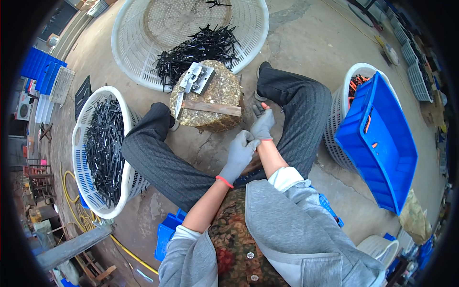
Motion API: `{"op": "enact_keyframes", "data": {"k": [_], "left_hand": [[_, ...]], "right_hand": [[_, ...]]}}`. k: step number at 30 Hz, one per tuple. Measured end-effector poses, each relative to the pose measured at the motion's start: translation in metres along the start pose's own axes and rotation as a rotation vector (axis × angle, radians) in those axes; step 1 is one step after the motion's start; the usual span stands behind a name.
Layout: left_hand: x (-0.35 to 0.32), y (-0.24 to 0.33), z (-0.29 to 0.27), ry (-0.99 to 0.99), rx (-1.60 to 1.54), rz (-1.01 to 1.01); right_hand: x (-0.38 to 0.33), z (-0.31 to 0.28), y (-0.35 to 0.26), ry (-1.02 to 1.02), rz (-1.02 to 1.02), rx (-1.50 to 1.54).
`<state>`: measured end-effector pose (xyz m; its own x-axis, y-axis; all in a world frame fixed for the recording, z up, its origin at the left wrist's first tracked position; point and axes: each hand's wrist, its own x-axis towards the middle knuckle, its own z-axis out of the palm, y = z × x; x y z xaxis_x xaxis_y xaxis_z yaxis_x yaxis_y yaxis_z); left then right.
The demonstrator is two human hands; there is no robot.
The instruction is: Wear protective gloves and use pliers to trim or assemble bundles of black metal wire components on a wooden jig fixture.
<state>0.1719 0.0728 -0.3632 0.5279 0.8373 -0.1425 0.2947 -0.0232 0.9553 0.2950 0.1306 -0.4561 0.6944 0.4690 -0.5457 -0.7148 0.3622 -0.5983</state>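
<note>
Both my hands wear thin grey gloves with red-orange cuffs. My left hand (239, 155) reaches across to the right wrist, its fingers pinched on the cuff of the right glove (266, 139). My right hand (263, 123) points away from me, holding nothing that I can see, fingers loosely apart with bare tips showing. Just beyond the hands stands a round, speckled stump-like block (220, 91). On it rest a metal fixture (197, 78), a knife-like blade (179, 104) and a wooden strip (211, 108).
A large white basket (125, 43) with black slender parts (198, 52) stands ahead. Another white basket (79, 138) of black parts stands left. At right, a blue bin (392, 143) leans on a white basket (335, 119) with orange-and-black pieces. A yellow hose (71, 191) lies at left.
</note>
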Motion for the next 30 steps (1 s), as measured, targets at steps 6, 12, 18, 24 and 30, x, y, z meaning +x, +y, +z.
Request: {"op": "enact_keyframes", "data": {"k": [6, 12, 18, 24, 30], "left_hand": [[-0.04, 0.081, -0.015, -0.228, 0.023, 0.405], [-0.035, 0.026, -0.012, -0.19, -0.508, -0.225], [0.0, 0.036, 0.015, -0.221, -0.929, -0.092], [0.003, 0.044, 0.026, 0.08, -1.021, -0.201], [0.007, 0.03, 0.015, 0.336, -0.545, 0.017]], "right_hand": [[0.026, -0.006, -0.012, 0.033, 0.068, 0.098], [0.017, 0.025, -0.032, 0.234, 0.43, 0.782], [0.01, 0.051, -0.02, 0.217, 0.538, 0.942], [-0.001, 0.068, -0.03, 0.15, 0.57, 0.959], [-0.014, 0.082, -0.041, 0.183, 0.694, 0.983]]}}
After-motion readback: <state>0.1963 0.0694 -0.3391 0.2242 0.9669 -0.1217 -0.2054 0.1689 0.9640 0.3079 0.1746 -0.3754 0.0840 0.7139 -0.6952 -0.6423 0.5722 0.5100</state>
